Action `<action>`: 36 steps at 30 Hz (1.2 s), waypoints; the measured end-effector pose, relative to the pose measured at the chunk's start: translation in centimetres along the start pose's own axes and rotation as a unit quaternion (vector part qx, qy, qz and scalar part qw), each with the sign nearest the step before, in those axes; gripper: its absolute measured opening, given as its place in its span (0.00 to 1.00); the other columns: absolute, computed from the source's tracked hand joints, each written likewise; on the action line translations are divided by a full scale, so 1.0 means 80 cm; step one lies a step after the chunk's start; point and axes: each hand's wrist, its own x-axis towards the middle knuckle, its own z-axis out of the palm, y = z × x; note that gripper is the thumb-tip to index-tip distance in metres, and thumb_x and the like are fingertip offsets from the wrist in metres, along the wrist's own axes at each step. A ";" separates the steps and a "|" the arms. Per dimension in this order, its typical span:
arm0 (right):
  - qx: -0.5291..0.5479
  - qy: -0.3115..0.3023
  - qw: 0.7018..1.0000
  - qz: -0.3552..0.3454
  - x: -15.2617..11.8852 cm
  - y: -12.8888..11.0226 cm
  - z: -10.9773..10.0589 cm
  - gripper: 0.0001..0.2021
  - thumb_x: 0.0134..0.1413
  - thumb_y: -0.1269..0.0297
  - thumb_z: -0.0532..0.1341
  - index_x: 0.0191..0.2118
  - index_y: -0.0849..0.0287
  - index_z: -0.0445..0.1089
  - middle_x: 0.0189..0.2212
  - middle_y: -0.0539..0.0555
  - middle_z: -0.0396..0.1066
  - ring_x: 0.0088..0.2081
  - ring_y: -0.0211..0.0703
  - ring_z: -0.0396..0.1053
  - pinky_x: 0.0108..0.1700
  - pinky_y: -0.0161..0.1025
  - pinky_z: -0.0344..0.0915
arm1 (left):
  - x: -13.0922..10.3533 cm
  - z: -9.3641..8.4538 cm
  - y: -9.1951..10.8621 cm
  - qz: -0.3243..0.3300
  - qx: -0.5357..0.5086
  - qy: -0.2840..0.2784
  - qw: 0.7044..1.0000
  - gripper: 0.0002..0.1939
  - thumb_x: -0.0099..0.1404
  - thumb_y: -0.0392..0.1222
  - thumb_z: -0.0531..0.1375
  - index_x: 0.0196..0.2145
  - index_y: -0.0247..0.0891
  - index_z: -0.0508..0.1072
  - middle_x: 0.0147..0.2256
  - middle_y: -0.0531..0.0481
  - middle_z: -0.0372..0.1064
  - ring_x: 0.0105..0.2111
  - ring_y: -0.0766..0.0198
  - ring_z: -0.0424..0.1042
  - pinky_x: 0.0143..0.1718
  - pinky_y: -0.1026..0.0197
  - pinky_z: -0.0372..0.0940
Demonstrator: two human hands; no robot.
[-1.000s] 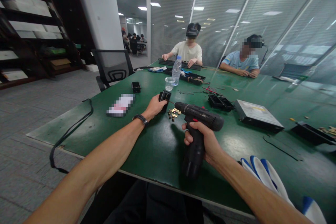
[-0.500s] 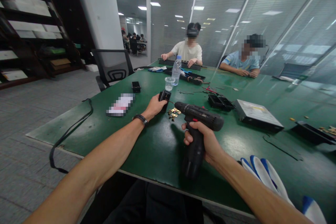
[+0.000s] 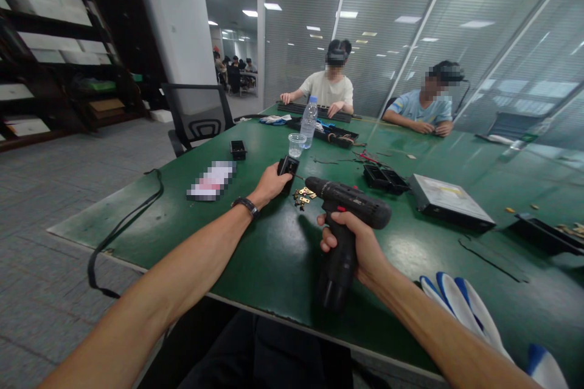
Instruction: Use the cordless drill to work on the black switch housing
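Note:
My right hand is wrapped round the grip of a black cordless drill, index finger by its red trigger. The drill points left, and its thin bit meets or nearly meets a small black box-shaped part; exact contact is too small to tell. My left hand, a dark band on its wrist, holds that black part upright on the green table, thumb on its near side. Just right of the part, below the drill's chuck, lies a little heap of brass-coloured plates and screws.
A clear plastic cup and a water bottle stand behind the part. Black trays, a silver-and-black drive-like box and white-blue gloves lie rightward. A black strap hangs over the left edge. Two people sit across.
The whole view has shifted very slightly. Both hands keep their hold, with the drill bit still at the black part.

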 end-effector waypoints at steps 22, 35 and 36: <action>-0.002 -0.013 1.000 0.004 0.002 0.004 -0.005 0.11 0.57 0.60 0.60 0.32 0.63 0.76 0.15 0.51 0.65 0.20 0.41 0.65 0.26 0.38 0.61 | 0.001 -0.001 -0.005 0.005 0.012 -0.008 1.000 0.16 0.57 0.42 0.61 0.42 0.33 0.75 0.36 0.47 0.75 0.35 0.59 0.71 0.36 0.61 0.64; -0.006 -0.006 1.000 0.006 0.004 0.006 -0.008 0.12 0.57 0.60 0.60 0.33 0.63 0.76 0.15 0.51 0.65 0.20 0.42 0.66 0.26 0.37 0.60 | -0.004 -0.002 0.008 -0.006 0.025 0.000 1.000 0.15 0.57 0.42 0.61 0.41 0.32 0.75 0.36 0.47 0.75 0.35 0.58 0.71 0.37 0.60 0.64; -0.003 -0.005 1.000 0.007 0.004 0.006 -0.007 0.12 0.57 0.60 0.60 0.33 0.64 0.76 0.15 0.51 0.65 0.20 0.42 0.66 0.26 0.37 0.60 | -0.004 -0.002 0.009 -0.006 0.029 0.001 1.000 0.15 0.57 0.42 0.61 0.41 0.32 0.75 0.36 0.47 0.75 0.36 0.58 0.71 0.37 0.60 0.64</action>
